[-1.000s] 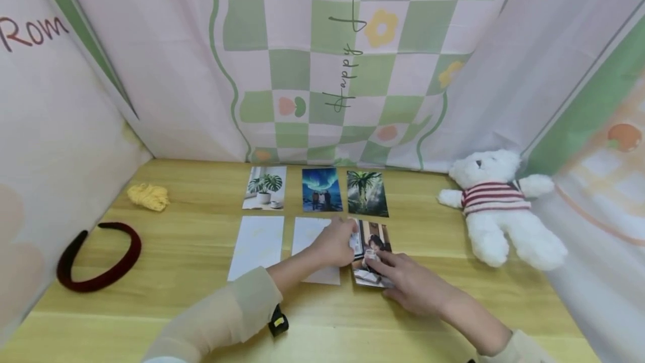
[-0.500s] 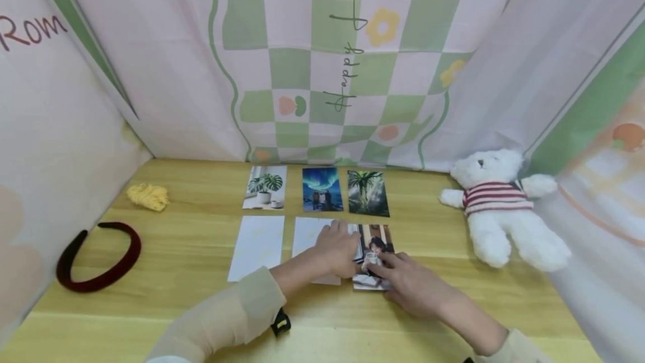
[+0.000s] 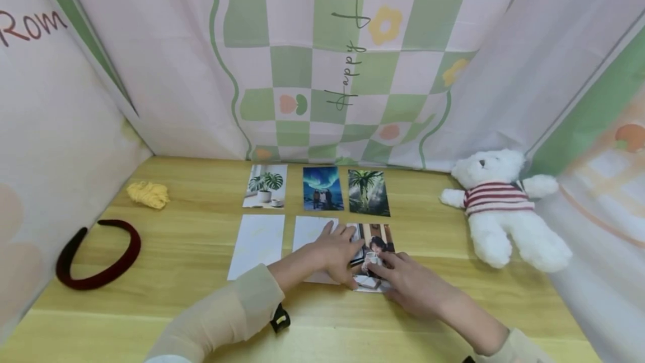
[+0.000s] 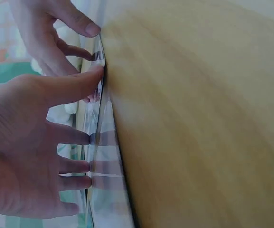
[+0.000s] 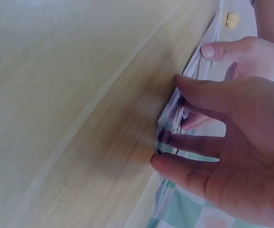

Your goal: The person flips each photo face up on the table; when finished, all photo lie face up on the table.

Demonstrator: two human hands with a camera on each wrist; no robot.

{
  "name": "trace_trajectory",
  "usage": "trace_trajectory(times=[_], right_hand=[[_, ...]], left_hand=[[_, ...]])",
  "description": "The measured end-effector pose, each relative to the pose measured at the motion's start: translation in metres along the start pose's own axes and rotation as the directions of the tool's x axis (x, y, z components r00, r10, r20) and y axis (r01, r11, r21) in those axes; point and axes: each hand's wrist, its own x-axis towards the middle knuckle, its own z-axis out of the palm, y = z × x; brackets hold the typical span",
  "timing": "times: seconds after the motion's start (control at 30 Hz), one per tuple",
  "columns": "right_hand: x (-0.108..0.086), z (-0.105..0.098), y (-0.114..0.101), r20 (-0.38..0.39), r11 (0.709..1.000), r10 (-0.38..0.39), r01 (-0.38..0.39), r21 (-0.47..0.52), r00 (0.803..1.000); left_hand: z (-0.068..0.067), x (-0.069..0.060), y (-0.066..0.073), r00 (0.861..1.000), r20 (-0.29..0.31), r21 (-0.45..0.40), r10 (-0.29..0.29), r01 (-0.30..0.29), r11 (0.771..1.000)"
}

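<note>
Aligning seems the step. Portrait photo (image 3: pixel 377 240) lies between 2 hands: right hand (image 3: pixel 415 283) grips its near-right corner, left hand (image 3: pixel 336 252) touches its left side, fingers extended. Best nudged lightly, without dragging white card (image 3: pixel 307 234) beneath left hand.

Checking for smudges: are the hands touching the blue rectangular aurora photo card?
No, the aurora photo card lies apart from the left hand and right hand.
</note>
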Motion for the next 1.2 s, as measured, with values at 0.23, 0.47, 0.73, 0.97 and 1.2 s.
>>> trace_trajectory(times=[0.23,0.47,0.73,0.97,1.2], right_hand=[[0.004,0.000,0.006,-0.040,0.999,0.028,-0.027,0.037,0.999],[0.009,0.003,0.014,-0.021,0.999,0.038,-0.037,0.037,0.999],[0.013,0.003,0.015,-0.016,0.999,0.034,-0.034,-0.006,0.999],[0.016,0.001,0.014,-0.002,1.000,0.029,-0.029,-0.009,1.000],[0.022,-0.008,0.013,-0.054,0.997,0.056,-0.054,0.046,0.997]], left_hand=[[0.002,0.002,0.001,1.000,-0.008,0.017,-0.019,0.019,1.000],[0.002,0.003,0.001,1.000,-0.013,0.006,-0.024,0.024,1.000],[0.000,-0.001,0.002,0.999,-0.017,0.017,-0.047,0.047,0.999],[0.001,-0.006,0.007,0.999,-0.018,0.011,-0.036,0.036,0.999],[0.000,-0.012,-0.002,0.999,-0.030,-0.040,0.036,-0.037,0.999]])
